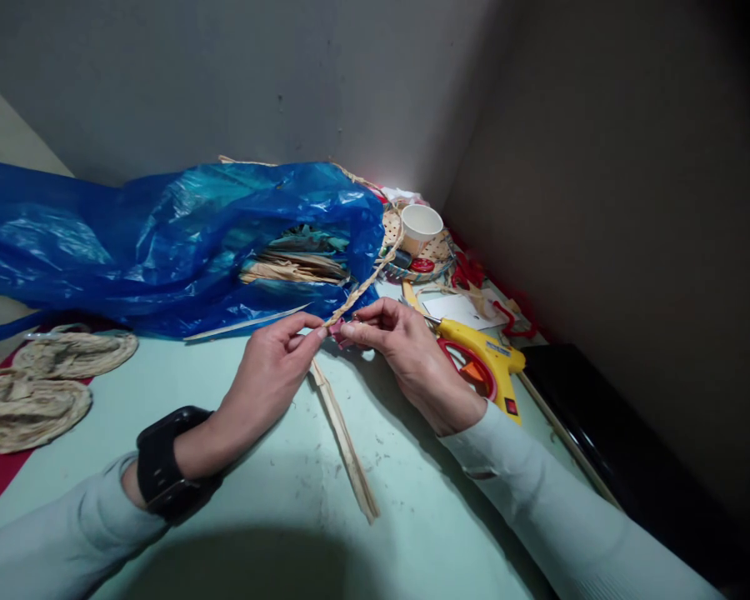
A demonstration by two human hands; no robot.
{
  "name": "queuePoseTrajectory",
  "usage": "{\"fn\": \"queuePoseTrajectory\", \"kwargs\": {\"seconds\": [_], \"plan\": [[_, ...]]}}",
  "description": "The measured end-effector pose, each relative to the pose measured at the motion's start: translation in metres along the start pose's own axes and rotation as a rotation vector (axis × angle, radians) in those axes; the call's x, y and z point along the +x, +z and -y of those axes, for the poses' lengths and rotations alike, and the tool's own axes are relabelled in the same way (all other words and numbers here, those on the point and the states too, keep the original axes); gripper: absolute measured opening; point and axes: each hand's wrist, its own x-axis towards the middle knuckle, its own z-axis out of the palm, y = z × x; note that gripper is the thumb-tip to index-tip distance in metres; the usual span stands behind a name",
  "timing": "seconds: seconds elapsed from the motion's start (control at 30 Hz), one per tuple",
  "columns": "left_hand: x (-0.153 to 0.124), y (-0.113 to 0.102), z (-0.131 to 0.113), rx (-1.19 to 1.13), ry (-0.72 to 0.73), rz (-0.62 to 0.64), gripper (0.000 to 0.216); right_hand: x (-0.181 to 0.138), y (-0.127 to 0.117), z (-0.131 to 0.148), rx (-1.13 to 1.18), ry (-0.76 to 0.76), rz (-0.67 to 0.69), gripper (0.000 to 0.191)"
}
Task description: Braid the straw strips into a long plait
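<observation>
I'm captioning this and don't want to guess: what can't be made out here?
All in the head view:
- Pink piece beside the braid: fingers of the left hand and right hand partly cover it; full shape unclear.
- Blue bag: cut off by the left edge; its plastic hides whatever lies behind the visible dried strips.
- Cup: its near wall hides the bottom.
- Glue gun: label text too small to read.
</observation>
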Motion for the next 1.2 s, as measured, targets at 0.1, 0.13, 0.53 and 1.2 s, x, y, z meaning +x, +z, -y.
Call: {"fn": "queuePoseTrajectory", "kwargs": {"seconds": [0.1, 0.13, 0.53, 1.2], "plan": [[0.002, -0.001, -0.001, 0.03, 0.016, 0.045, 0.024, 0.0, -0.001, -0.001, -0.025, -0.003, -0.02, 0.034], [0.003, -0.001, -0.001, 0.044, 0.022, 0.056, 0.024, 0.0, -0.001, -0.001, -0.03, -0.004, -0.023, 0.034], [0.004, -0.005, -0.002, 0.104, 0.06, 0.19, 0.027, -0.004, -0.006, -0.004, -0.077, 0.0, 0.021, 0.033], [-0.034, 0.008, 0.002, -0.183, -0.301, 0.333, 0.029, -0.063, -0.01, 0.006, -0.836, -0.214, -0.093, 0.011]]}}
